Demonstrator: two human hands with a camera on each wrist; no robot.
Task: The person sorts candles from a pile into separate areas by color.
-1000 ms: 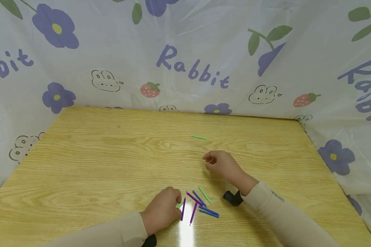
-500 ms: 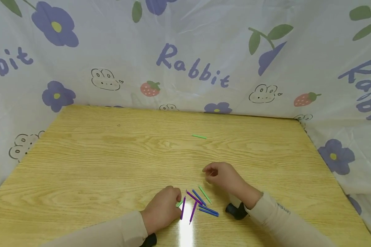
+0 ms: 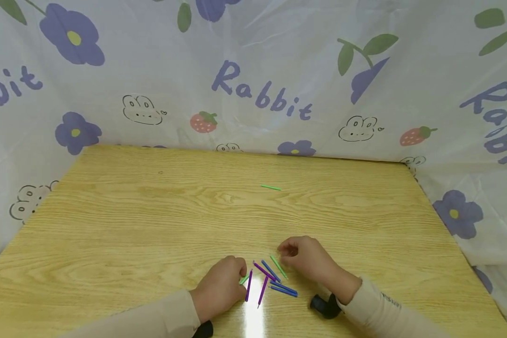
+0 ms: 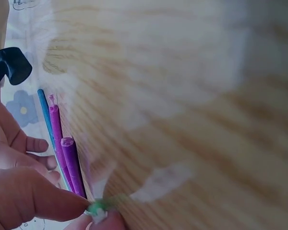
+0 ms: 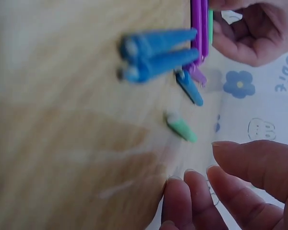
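My left hand (image 3: 222,287) pinches a short green candle (image 4: 97,208) between thumb and fingertip, most of it hidden by the hand. Just right of it a purple candle (image 3: 249,285) lies on the table, with two more purple candles, one of them marked (image 3: 262,292), beyond. Blue candles (image 3: 283,291) lie among them. My right hand (image 3: 308,256) hovers by a second green candle (image 3: 278,267), its thumb apart from its loosely bent fingers, holding nothing. In the right wrist view this green candle (image 5: 180,127) lies ahead of the fingertips.
Another green candle (image 3: 271,188) lies far back on the wooden table (image 3: 152,211). Behind the table hangs a white printed cloth (image 3: 253,56) with flowers and rabbits. Black wrist camera parts (image 3: 325,306) stick out under the right wrist.
My right hand has come back toward me, down beside the second green candle. The left hand has kept its pinch and its place; the candles lie as before.
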